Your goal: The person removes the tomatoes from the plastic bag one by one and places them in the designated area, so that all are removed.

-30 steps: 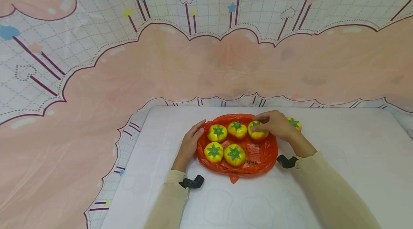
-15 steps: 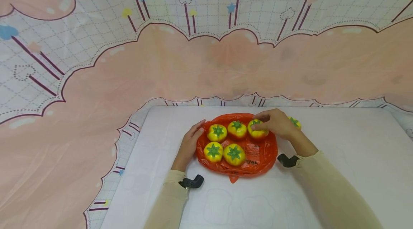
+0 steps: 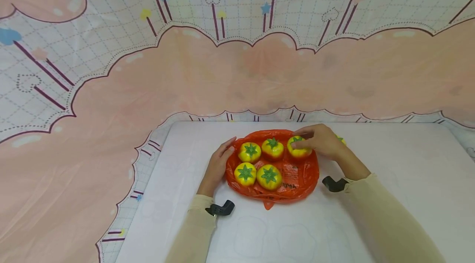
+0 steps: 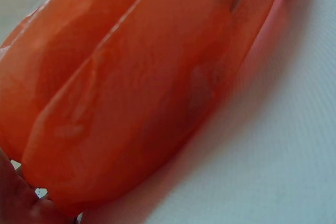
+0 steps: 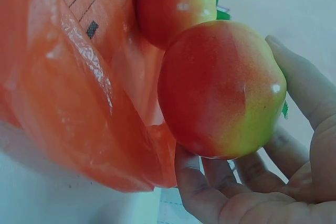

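Observation:
A red plastic bag (image 3: 291,174) sits on the table with its mouth spread wide. Several glossy yellow-and-red toy fruits with green star-shaped tops stand inside, such as the front one (image 3: 269,177). My left hand (image 3: 217,168) grips the bag's left rim; only a bit of its fingers (image 4: 26,203) shows in the left wrist view. At the back right of the bag, my right hand (image 3: 320,143) holds another toy fruit (image 5: 223,90), thumb on one side and curled fingers on the other. The held fruit overlaps the bag's rim in the head view.
One more toy fruit (image 3: 341,141) is on the table behind my right hand, mostly hidden by it. The white table (image 3: 400,172) extends to both sides. A patterned cloth (image 3: 237,77) hangs behind its far edge.
My right hand has shifted slightly right and back, carrying its toy fruit away from the neighbouring one. The left hand and the bag have stayed put.

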`<state>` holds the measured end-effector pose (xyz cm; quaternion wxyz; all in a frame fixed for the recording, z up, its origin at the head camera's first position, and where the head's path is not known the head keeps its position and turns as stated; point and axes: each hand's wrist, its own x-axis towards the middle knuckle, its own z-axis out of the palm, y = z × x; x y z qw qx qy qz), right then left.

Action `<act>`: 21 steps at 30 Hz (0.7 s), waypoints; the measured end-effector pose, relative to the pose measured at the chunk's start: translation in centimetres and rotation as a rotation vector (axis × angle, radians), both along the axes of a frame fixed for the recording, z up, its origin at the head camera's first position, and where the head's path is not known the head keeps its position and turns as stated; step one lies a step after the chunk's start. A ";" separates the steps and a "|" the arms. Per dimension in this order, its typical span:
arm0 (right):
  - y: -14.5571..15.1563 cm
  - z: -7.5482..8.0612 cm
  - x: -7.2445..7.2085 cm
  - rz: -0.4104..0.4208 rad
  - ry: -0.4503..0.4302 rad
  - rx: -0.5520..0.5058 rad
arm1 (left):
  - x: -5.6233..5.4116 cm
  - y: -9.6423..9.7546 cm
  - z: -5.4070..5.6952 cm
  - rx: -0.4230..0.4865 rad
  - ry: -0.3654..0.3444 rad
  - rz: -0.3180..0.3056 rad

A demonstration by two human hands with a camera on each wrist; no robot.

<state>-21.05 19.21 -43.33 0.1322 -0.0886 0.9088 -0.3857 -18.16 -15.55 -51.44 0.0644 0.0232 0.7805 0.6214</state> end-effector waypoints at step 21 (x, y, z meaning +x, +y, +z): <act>1.5 1.5 0.8 -0.022 -0.026 0.000 | 0.1 0.0 0.0 -0.002 0.000 0.001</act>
